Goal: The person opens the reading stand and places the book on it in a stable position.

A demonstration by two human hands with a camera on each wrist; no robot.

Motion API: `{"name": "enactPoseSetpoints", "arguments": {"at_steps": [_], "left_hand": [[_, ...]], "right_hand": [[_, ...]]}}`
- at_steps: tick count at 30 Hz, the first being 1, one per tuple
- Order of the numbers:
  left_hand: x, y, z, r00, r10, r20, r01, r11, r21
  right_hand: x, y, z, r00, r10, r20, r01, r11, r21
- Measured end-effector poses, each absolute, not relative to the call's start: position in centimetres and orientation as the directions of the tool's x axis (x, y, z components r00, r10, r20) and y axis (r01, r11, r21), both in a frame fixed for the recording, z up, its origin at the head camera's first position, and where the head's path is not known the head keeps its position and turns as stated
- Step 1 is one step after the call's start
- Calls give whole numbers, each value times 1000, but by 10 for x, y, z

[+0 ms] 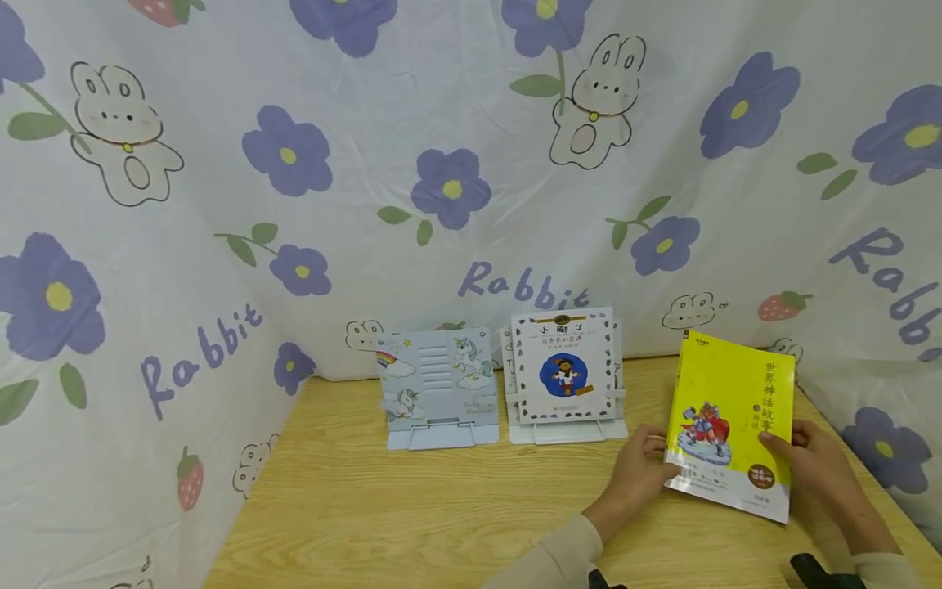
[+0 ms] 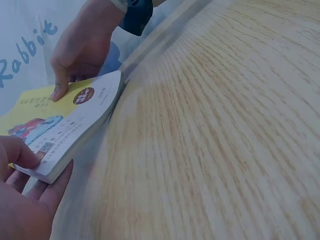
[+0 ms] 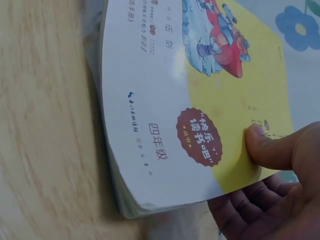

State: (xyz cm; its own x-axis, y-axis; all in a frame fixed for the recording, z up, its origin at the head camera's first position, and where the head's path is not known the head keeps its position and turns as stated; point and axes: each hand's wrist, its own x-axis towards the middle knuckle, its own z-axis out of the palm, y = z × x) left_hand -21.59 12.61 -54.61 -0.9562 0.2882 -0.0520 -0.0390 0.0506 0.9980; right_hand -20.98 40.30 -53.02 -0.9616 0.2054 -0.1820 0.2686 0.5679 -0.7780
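Observation:
A yellow and white paperback book [image 1: 736, 425] with a cartoon figure on its cover is held up, tilted, at the right side of the table. My left hand [image 1: 639, 474] grips its lower left edge, thumb on the cover and fingers beneath, as the left wrist view shows. On the opposite edge my right hand [image 1: 820, 466] pinches the book, its thumb [image 3: 270, 147] lying on the yellow part of the cover and the other fingers behind. The cover faces up toward the head camera; its back is hidden.
A light blue unicorn book stand [image 1: 439, 388] holds no book. Right of it, a white stand [image 1: 568, 435] bears a white picture book [image 1: 565, 368]. Both stand at the back of the wooden table [image 1: 412, 515], before a flowered rabbit curtain [image 1: 368, 245].

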Motion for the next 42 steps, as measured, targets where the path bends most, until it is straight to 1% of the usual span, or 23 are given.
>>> {"name": "enactPoseSetpoints", "arguments": {"at_steps": [4,9,15,20,27,33,37,42], "left_hand": [[-217,123,-542,-956,292,-41,-35,25,999],[-217,116,-538,-948,316,-33,-33,5,999],[-220,106,-530,-953,299,-42,-41,8,999],[-223,97,-523,-959,283,-9,-6,11,1000],[-228,80,-519,-964,268,-3,10,51,999],[-234,62,-514,-963,270,23,37,45,998],[-235,50,-510,-958,285,38,46,21,999],[-237,32,-505,-945,316,86,84,-19,996]], "right_hand": [[-207,400,-524,-971,202,-127,222,566,-794],[-204,395,-516,-973,216,-82,194,569,-799],[-202,384,-507,-974,223,-31,160,587,-794],[-202,374,-499,-976,217,14,121,598,-793],[-203,357,-487,-982,187,32,83,574,-815],[-204,340,-476,-986,161,50,52,573,-818],[-205,330,-469,-985,160,67,40,585,-810],[-207,316,-461,-985,139,104,-4,583,-812]]}}
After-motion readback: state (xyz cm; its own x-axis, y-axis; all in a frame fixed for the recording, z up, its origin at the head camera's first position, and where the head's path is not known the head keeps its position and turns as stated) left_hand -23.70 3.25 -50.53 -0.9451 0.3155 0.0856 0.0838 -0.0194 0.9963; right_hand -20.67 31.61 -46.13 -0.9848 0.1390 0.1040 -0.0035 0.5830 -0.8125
